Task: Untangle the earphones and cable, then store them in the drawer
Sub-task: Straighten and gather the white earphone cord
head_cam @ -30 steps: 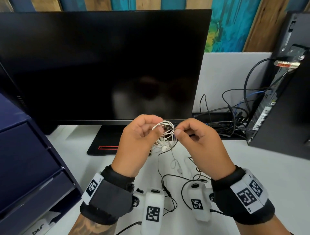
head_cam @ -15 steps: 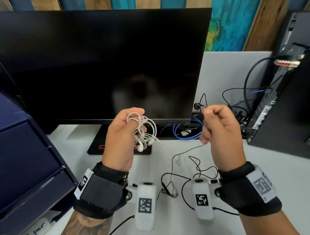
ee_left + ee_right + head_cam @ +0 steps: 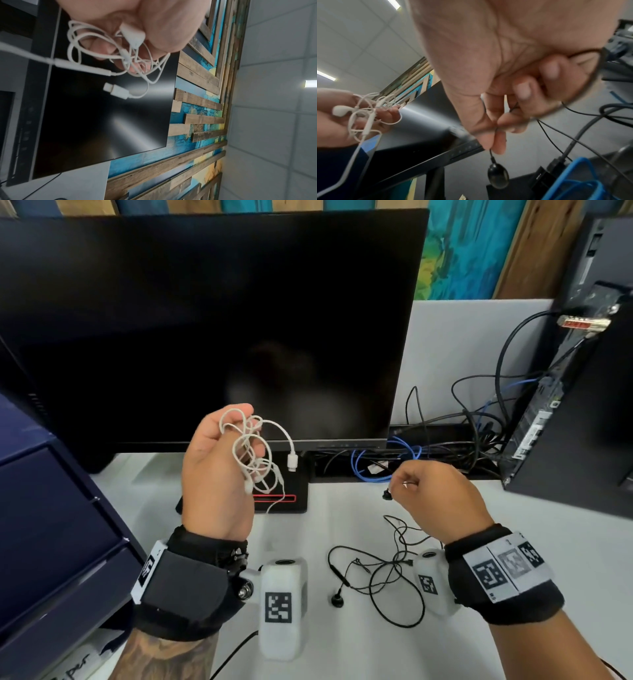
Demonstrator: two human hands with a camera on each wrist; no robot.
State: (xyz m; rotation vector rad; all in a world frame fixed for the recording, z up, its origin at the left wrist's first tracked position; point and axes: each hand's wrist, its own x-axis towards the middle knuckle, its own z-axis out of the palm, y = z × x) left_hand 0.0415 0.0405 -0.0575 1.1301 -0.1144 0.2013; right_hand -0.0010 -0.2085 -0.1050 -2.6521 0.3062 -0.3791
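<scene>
My left hand (image 3: 219, 470) is raised in front of the monitor and grips a tangled white bundle (image 3: 255, 455) of earphones and a cable; the cable's white plug (image 3: 292, 462) dangles free to the right. The left wrist view shows the bundle (image 3: 120, 54) looped round my curled fingers, with the plug (image 3: 116, 91) below. My right hand (image 3: 435, 498) pinches the thin wire of the black earphones just above one earbud (image 3: 387, 494), which hangs below the fingertips (image 3: 498, 174). The rest of the black earphone wire (image 3: 380, 573) lies loose on the white desk, with the other earbud (image 3: 337, 601) at its near end.
A dark monitor (image 3: 212, 330) stands behind my hands, its base (image 3: 294, 501) on the desk. The navy drawer unit (image 3: 51, 525) is at the left, drawers closed. A black computer tower (image 3: 582, 405) stands at the right with black and blue cables (image 3: 387, 460) behind it.
The hands came apart from the shared knot. The black earphones are free of the white bundle. My right hand has dropped lower towards the desk with the black earbud, while the left stays up.
</scene>
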